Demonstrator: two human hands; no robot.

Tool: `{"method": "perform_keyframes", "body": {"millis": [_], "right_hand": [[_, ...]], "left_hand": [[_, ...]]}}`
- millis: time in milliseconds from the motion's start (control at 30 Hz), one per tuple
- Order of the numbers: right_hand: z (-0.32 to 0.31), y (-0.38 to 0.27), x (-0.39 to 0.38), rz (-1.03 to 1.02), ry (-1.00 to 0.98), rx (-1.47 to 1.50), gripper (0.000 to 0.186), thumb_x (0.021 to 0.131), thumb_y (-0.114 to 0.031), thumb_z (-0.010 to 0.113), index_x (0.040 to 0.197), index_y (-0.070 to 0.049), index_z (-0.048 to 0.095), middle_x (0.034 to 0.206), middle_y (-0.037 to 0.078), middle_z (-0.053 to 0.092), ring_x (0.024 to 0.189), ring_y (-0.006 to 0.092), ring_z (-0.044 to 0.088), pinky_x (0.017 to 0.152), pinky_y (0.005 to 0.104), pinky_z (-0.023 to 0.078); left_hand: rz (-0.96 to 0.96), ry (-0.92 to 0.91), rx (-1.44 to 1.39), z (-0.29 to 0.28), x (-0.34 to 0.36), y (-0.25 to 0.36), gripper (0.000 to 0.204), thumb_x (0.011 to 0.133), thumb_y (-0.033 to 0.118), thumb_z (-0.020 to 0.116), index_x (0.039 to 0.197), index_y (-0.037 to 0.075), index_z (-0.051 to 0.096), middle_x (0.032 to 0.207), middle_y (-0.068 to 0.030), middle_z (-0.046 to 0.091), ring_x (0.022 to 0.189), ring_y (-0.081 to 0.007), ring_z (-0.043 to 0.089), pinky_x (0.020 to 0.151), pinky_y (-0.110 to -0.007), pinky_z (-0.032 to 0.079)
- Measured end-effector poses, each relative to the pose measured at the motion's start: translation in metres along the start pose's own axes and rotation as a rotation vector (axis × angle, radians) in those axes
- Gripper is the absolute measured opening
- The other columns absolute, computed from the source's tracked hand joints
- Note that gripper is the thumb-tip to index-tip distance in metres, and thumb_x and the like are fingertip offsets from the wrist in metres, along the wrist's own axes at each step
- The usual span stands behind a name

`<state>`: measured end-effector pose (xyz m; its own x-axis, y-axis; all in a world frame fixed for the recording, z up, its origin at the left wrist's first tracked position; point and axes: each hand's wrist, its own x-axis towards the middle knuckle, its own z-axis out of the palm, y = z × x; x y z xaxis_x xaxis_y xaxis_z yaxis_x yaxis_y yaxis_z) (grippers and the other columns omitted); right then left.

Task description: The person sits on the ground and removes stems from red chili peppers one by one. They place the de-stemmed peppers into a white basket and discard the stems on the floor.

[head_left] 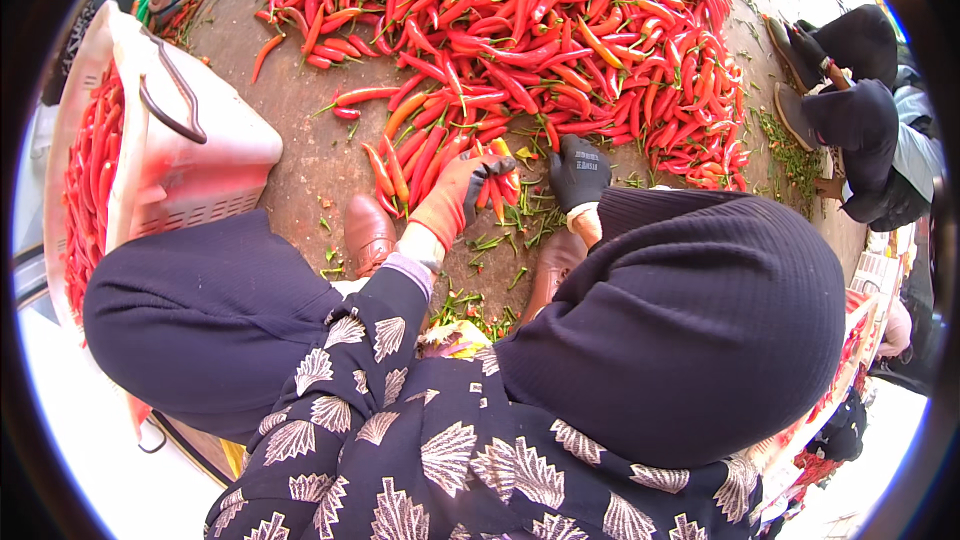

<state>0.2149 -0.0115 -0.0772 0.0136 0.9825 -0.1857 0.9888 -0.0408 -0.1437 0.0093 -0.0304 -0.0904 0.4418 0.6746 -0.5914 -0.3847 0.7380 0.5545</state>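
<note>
right now, left hand (pixel 455 195) in orange-and-black glove clenched round small bunch of red chillies (pixel 497 180), long axes running away from person, tips toward big chilli pile (pixel 560 30) on brown ground (pixel 300 110). right hand (pixel 580 172) in black glove just beside bunch, fingers curled down at its right edge; whether they pinch anything, cannot tell. left hand nearer. pink crate (pixel 160 130) well off to left, holding more chillies.
</note>
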Motion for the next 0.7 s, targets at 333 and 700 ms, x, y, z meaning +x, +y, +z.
{"method": "perform_keyframes", "body": {"millis": [333,700], "right_hand": [[-0.032,0.133,-0.061,0.042,-0.017,0.062,0.044,0.083,-0.043,0.067,0.105,-0.005,0.063,0.093,0.017,0.068,0.089,0.035,0.067,0.079,0.0455,0.05],[-0.07,0.163,-0.019,-0.194,-0.382,0.123,0.041,0.085,-0.04,0.066,0.105,-0.004,0.063,0.092,0.017,0.068,0.085,0.0332,0.068,0.079,0.0448,0.051]], "left_hand": [[0.084,-0.138,-0.254,0.008,0.005,0.003,0.013,0.089,0.017,0.064,0.093,0.005,0.06,0.082,-0.0069,0.065,0.076,-0.0192,0.064,0.071,-0.031,0.053],[0.079,-0.015,-0.227,0.015,0.004,0.01,0.014,0.089,0.021,0.065,0.092,0.008,0.062,0.08,-0.0062,0.067,0.071,-0.0209,0.065,0.065,-0.031,0.052]]}}
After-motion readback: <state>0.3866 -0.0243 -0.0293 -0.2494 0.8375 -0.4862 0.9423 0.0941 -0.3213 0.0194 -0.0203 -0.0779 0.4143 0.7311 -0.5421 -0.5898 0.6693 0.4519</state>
